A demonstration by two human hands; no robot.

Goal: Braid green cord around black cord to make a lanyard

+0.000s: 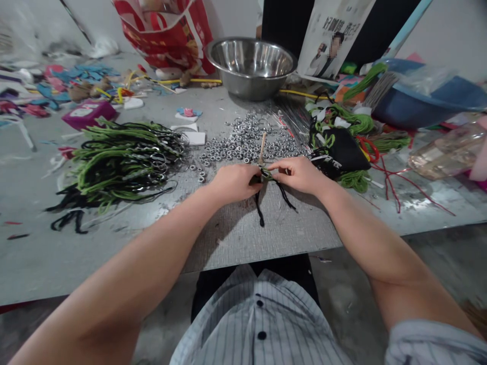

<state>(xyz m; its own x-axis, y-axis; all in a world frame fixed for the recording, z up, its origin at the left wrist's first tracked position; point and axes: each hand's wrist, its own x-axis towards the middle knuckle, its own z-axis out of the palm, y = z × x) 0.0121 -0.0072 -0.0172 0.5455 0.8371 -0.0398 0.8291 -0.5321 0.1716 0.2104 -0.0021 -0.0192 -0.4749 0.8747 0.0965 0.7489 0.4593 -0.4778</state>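
Note:
My left hand (pixel 239 182) and my right hand (pixel 299 175) meet near the table's front edge. Fingers of both are closed on a small black and green cord piece (pixel 265 175), whose black tails hang toward me over the tabletop. A thin wooden stick (pixel 263 147) stands upright just behind my fingertips; its lower end is hidden. Beyond my hands spreads a heap of small metal nuts (pixel 243 137). To the left lies a thick bundle of green and black cords (pixel 122 162) with metal parts at its right end.
A steel bowl (pixel 251 66) stands at the back, beside a red bag (pixel 163 40). On the right are a black pouch (pixel 344 154), green cord hanks (pixel 353 121), red cords (pixel 388 177), a blue basin (pixel 429 101) and a clear plastic bottle (pixel 445 147). A purple box (pixel 89 114) sits left.

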